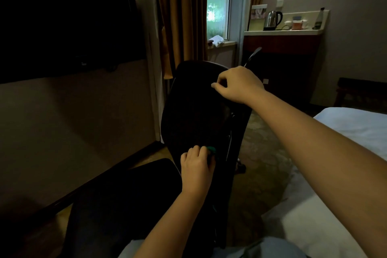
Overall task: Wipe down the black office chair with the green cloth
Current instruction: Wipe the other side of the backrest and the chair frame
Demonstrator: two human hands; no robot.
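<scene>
peeking past left hand (196, 166), green cloth (211, 149)

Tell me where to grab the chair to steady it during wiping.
Grip the chair by the top rim of its back, coming from above at the right corner, where the right hand holds it. The rim looks thin enough to curl fingers over, high for leverage, and clear of the left hand with the green cloth lower down.
</scene>
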